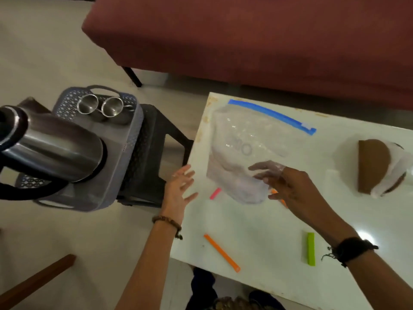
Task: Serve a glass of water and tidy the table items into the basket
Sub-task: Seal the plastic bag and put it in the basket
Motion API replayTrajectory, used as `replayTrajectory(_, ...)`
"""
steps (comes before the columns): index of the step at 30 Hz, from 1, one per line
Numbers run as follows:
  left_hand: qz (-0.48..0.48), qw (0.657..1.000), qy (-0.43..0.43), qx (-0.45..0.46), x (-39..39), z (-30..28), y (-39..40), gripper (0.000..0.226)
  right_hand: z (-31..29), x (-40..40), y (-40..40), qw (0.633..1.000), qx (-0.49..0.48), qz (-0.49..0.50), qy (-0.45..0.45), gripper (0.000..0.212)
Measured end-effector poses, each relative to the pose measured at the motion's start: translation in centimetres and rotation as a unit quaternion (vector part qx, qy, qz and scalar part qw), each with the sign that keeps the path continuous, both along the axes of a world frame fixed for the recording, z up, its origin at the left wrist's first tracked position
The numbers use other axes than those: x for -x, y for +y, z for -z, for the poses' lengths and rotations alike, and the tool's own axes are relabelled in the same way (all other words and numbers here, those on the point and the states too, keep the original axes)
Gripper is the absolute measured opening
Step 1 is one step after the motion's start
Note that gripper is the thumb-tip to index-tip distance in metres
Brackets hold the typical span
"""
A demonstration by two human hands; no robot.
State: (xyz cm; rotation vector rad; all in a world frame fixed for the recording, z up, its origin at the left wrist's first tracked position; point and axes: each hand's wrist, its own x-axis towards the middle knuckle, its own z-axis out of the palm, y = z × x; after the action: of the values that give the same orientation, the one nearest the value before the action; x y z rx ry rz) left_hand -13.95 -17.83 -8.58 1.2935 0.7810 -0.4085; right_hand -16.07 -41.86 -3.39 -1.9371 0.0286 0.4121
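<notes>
A clear zip bag (237, 139) with a blue seal strip (268, 114) lies on the white table (257, 231). My right hand (290, 186) grips its near corner; the fingers show through the plastic. At the table's left edge, my left hand (178, 186) hovers open with fingers spread. A grey basket (131, 139) stands left of the table on a dark stool (152, 153). It holds two steel cups (87, 104) at the far end and a steel kettle (55, 146) at the near end.
Loose on the table are an orange stick (221, 252), a green clip (310, 248), and a pink stick (215, 193) partly under the bag. A brown item in white wrap (375, 166) lies at the right. A maroon sofa (245, 30) runs behind.
</notes>
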Motion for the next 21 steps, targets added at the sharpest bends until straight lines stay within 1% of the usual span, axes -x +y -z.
replayTrajectory(2, 0.003, 0.999, 0.022, 0.05, 0.2, 0.4, 1.8, 0.025, -0.5, -1.7, 2.6, 0.999, 0.008, -0.018, -0.028, 0.052)
replayTrajectory(4, 0.011, 0.994, 0.022, 0.105, -0.4, 0.2, 3.5, 0.027, -1.2, -3.7, 5.9, 0.997, 0.008, -0.046, -0.057, 0.052)
replayTrajectory(6, 0.012, 0.987, -0.008, 0.159, -1.7, -0.4, 4.8, 0.037, -1.6, -5.6, 9.1, 0.995, 0.014, -0.066, -0.077, 0.053)
replayTrajectory(8, -0.026, 0.979, -0.061, 0.193, -3.5, -1.2, 6.5, 0.037, -1.5, -8.0, 12.7, 0.993, 0.026, -0.071, -0.094, 0.043)
replayTrajectory(10, -0.097, 0.971, -0.104, 0.192, -5.4, -1.9, 8.4, 0.035, -1.7, -10.5, 16.1, 0.988, 0.044, -0.069, -0.127, 0.031)
replayTrajectory(11, -0.134, 0.967, -0.114, 0.185, -6.5, -2.0, 9.7, 0.036, -1.9, -11.8, 18.0, 0.985, 0.047, -0.072, -0.15, 0.029)
replayTrajectory(13, -0.191, 0.959, -0.117, 0.175, -8.6, -2.0, 12.1, 0.041, -2.4, -14.1, 21.7, 0.978, 0.046, -0.082, -0.187, 0.032)
replayTrajectory(16, -0.245, 0.949, -0.105, 0.171, -11.3, -1.5, 15.1, 0.043, -1.8, -17.2, 26.0, 0.971, 0.045, -0.117, -0.201, 0.036)
replayTrajectory(19, -0.284, 0.943, -0.085, 0.149, -13.6, -0.6, 17.0, 0.045, 0.1, -19.6, 28.9, 0.959, 0.086, -0.16, -0.218, 0.033)
replayTrajectory(21, -0.288, 0.945, -0.087, 0.131, -14.7, -0.1, 17.6, 0.048, 1.2, -20.9, 30.2, 0.951, 0.121, -0.178, -0.223, 0.027)
